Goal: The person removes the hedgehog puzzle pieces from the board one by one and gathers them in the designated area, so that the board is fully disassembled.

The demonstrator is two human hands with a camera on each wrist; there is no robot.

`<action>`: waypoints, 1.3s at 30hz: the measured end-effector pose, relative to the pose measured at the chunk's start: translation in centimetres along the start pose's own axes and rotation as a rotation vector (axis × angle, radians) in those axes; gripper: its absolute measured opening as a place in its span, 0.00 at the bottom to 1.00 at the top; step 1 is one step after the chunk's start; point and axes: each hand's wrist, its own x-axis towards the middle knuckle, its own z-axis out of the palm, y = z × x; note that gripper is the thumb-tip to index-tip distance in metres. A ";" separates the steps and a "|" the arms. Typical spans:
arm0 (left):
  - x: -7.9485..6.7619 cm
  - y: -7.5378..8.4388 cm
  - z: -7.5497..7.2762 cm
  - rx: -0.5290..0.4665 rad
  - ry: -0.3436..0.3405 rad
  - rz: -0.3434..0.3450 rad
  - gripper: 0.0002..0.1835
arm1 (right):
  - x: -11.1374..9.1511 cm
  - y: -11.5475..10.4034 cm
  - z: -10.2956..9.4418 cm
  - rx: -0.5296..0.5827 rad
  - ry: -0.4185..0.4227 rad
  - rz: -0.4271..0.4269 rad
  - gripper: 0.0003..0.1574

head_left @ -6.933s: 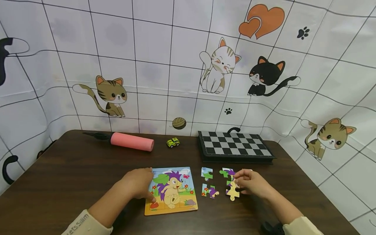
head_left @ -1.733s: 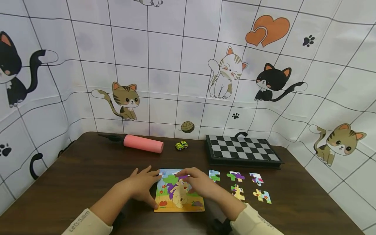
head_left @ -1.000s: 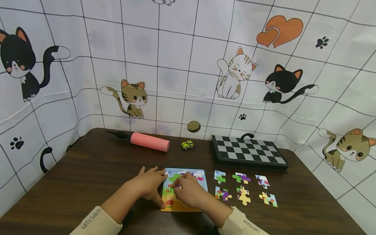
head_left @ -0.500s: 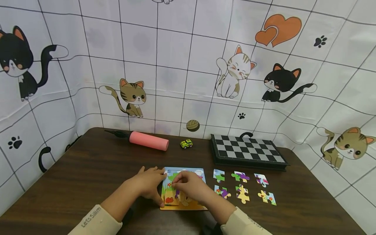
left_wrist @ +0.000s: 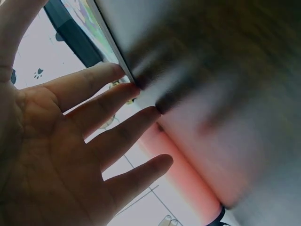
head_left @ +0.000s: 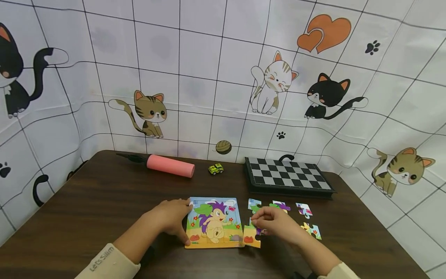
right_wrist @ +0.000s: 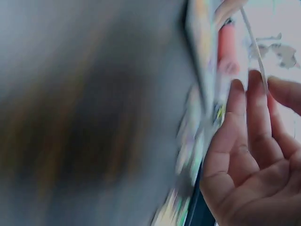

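A square hedgehog puzzle board (head_left: 213, 245) lies flat in front of me, its picture fully in view. My left hand (head_left: 170, 217) rests at the board's left side, thumb at the lower corner. In the left wrist view, the fingers of that left hand (left_wrist: 70, 136) are straight and spread, two tips at the board's edge. My right hand (head_left: 278, 224) pinches a yellow puzzle piece (head_left: 250, 235) with a red rock, just right of the board. Edge-on in the right wrist view, the piece (right_wrist: 255, 44) sits between thumb and fingertips.
Several loose pieces lie to the right, among them a pink-and-blue piece (head_left: 304, 209) and a yellow one (head_left: 314, 231); my right hand partly covers others. Farther back are a pink cylinder (head_left: 170, 165) with a black tip, a small green toy car (head_left: 216, 168) and a checkered board (head_left: 289, 176).
My right hand has moved right, from over the puzzle board to beside it, carrying the red-rock piece. It now overlaps the loose pieces. My left hand has stayed at the board's left edge.
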 end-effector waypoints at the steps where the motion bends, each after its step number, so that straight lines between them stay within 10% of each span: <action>1: -0.1 -0.1 0.0 0.001 0.001 -0.001 0.53 | -0.4 0.4 -0.4 -0.019 -0.013 0.005 0.13; 11: -0.2 -0.7 0.1 -0.035 0.004 0.003 0.53 | -1.7 1.4 -1.3 -0.176 -0.078 -0.041 0.10; 22: 0.3 -0.5 0.1 -0.027 -0.005 0.007 0.53 | -2.1 -1.1 0.3 -0.621 0.161 -0.027 0.06; 39: -0.2 -0.2 0.0 -0.025 0.017 0.010 0.53 | 4.1 -4.0 6.8 -0.343 -0.009 -0.201 0.20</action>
